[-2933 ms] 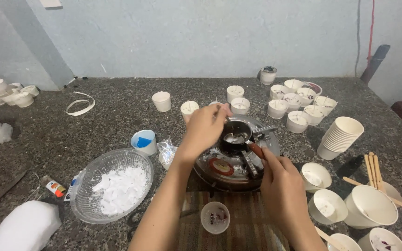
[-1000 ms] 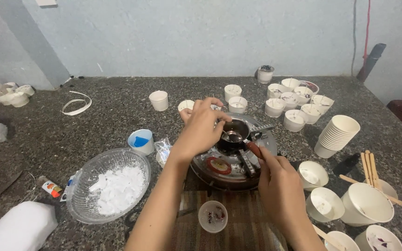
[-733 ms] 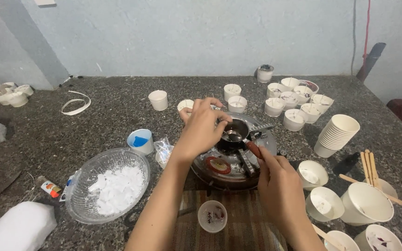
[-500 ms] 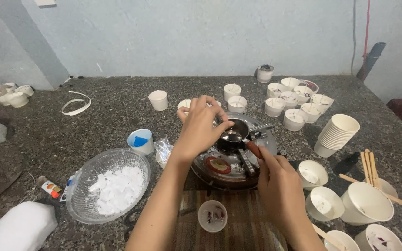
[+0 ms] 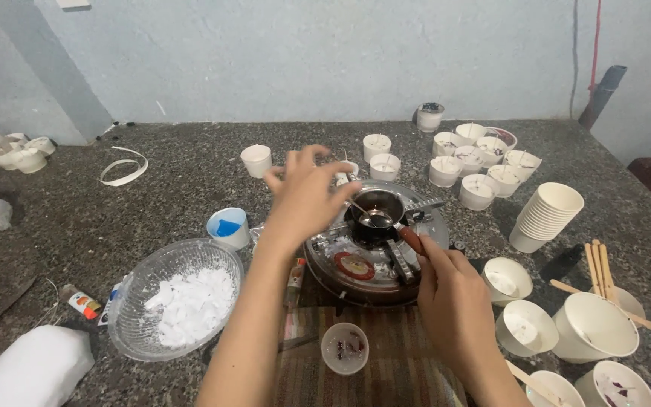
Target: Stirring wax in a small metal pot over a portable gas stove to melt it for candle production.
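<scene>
A small dark pot (image 5: 377,215) sits on a round metal stove (image 5: 340,280) in the middle of the stone counter. A metal spoon (image 5: 361,208) leans inside the pot. My right hand (image 5: 453,301) grips the pot's reddish-brown handle (image 5: 411,240) from the near side. My left hand (image 5: 303,192) hovers left of the pot with its fingers spread, blurred and holding nothing. Closest to it are a white cup (image 5: 256,160) and a cup with blue content (image 5: 229,228).
A glass bowl of white flakes (image 5: 178,298) stands at the left. A small cup with dark petals (image 5: 346,348) rests on a striped cloth (image 5: 393,362). Several filled white cups (image 5: 476,162) cluster at the back right, with a stack of paper cups (image 5: 551,218) and wooden sticks (image 5: 603,273) to the right.
My left hand has let go of the spoon in the pot and swung left, fingers opening. My right hand stays on the pot's handle.
</scene>
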